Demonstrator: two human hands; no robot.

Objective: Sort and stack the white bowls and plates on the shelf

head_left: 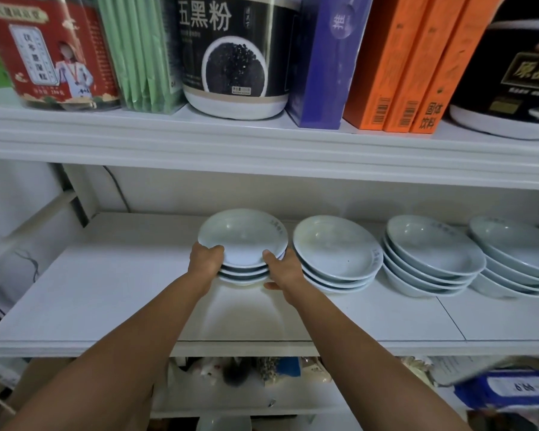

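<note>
Bowls, white and shallow, stood in four piles along the middle shelf (106,290), and you had the leftmost stack (243,241) between both hands. Your left hand (206,259) gripped its left side, thumb hooked over the top rim and fingers curled out of sight beneath. Your right hand (282,269) gripped the right side the same way, thumb on the rim, one finger showing under the lowest bowl. That stack was several bowls deep and lay just beside the second stack (336,253), with your right hand squeezed into the narrow gap between the two. Whether it rested on the board or hung just clear of it, I could not tell. Further right sat the third stack (433,256) and the fourth stack (517,253), both taller and close together.

Glazed ware like this was probably heavy in a pile, rigid, slick and quick to chip. The load therefore belonged on your fingers under the bottom bowl, with your thumbs only steadying the top one so nothing slid. Your right knuckles, so near the neighbouring rim, looked the likeliest place for a knock.
</note>
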